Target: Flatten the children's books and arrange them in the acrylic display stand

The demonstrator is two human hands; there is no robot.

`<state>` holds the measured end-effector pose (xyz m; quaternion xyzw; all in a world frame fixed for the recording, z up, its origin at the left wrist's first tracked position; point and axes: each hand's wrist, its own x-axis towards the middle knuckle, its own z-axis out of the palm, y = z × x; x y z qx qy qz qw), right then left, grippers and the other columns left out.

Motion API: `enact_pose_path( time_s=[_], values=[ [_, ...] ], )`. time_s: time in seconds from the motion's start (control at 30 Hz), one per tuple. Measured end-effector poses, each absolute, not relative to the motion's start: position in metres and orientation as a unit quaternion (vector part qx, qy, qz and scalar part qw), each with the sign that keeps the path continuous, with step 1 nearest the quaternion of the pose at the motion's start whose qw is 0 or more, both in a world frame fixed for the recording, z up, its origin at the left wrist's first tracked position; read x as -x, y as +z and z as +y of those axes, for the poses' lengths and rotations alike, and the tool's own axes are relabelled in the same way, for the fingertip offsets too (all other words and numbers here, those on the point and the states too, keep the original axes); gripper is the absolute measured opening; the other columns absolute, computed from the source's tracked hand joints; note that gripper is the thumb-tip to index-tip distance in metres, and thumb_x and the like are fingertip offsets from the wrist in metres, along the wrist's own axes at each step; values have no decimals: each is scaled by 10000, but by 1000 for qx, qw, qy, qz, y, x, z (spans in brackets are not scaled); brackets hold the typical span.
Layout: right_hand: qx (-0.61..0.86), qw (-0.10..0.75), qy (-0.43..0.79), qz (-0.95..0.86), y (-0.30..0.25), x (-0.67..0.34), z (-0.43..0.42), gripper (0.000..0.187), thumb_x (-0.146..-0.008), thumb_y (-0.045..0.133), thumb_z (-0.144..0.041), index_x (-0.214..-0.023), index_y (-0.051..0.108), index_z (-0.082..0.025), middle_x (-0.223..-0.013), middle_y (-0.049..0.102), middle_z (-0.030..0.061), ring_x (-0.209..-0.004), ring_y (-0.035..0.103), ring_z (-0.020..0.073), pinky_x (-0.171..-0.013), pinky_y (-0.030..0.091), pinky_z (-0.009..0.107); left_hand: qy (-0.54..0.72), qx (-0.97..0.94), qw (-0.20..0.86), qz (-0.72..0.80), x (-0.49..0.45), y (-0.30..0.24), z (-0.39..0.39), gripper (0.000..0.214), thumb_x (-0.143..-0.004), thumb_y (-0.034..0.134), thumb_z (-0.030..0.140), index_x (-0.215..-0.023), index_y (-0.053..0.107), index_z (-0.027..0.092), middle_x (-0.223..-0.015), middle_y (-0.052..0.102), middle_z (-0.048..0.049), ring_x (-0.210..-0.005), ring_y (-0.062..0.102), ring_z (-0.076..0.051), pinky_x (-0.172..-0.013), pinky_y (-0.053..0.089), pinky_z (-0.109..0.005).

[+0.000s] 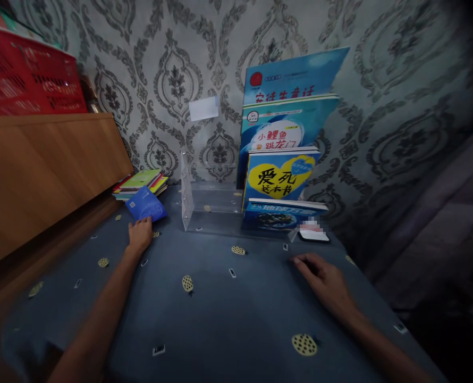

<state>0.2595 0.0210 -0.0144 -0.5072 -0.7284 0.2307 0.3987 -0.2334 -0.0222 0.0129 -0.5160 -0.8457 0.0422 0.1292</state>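
My left hand [141, 234] reaches to the far left of the table and is closed on the near edge of a blue booklet [145, 204]. The booklet is tilted, with a small square code on its cover, and lies in front of a low pile of books [141, 181]. On the right, my right hand [320, 276] rests on the tablecloth, loosely curled, a gap showing between thumb and forefinger and nothing in it. Beyond it stands a clear stepped book rack [186, 197]. Its right side bears several upright picture books, the front one a dark blue book [278, 215].
A wooden cabinet [49, 175] with a red plastic basket [33, 74] on top stands at left. A phone-like object [315, 235], partly pixelated, lies by the rack's right corner. A white label [203, 109] shows before the patterned wall. The grey-blue tablecloth [220, 319] covers the table.
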Motion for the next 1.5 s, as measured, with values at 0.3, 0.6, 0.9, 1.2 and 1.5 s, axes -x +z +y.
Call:
enact_pose_path(
  time_s=[0.3, 0.6, 0.9, 1.2, 1.5],
  values=[
    [506, 383, 234, -737, -13, -259, 19, 345, -824, 531, -541, -781, 705, -246, -815, 755, 76, -729, 690, 268, -619, 536, 367, 97, 522, 30, -847, 223, 45, -32, 407, -901, 431, 179, -1197, 708, 149, -1231, 710, -220, -1149, 676, -360, -913, 524, -469],
    [507, 382, 239, -734, -12, -258, 18, 344, -827, 541, -548, -781, 706, -251, -798, 754, 72, -712, 683, 265, -618, 537, 365, 7, 653, -226, -723, 242, 76, -48, 506, -907, 497, 598, -1164, 742, 238, -1073, 783, -23, -957, 720, -218, -841, 546, -274],
    [504, 381, 222, -743, -13, -259, 18, 326, -841, 527, -512, -787, 703, -242, -809, 754, 70, -702, 679, 259, -592, 507, 359, -60, 504, 27, -861, 250, 22, -25, 597, -998, 330, 462, -1472, 481, 132, -1549, 475, -219, -1432, 439, -383, -1105, 403, -592],
    [498, 385, 219, -746, -14, -258, 16, 331, -843, 510, -499, -783, 695, -231, -776, 728, 53, -693, 656, 230, -612, 495, 336, -22, 502, 11, -864, 263, 8, -19, 641, -1004, 258, 550, -1464, 490, 170, -1584, 436, -199, -1463, 405, -370, -1124, 365, -639],
    [497, 380, 208, -752, -12, -257, 15, 281, -847, 510, -450, -770, 681, -241, -754, 710, 53, -675, 637, 222, -623, 482, 339, 11, 517, 7, -856, 256, 15, -29, 711, -956, 285, 663, -1439, 526, 202, -1470, 534, -220, -1363, 488, -417, -1018, 458, -637]
  ],
)
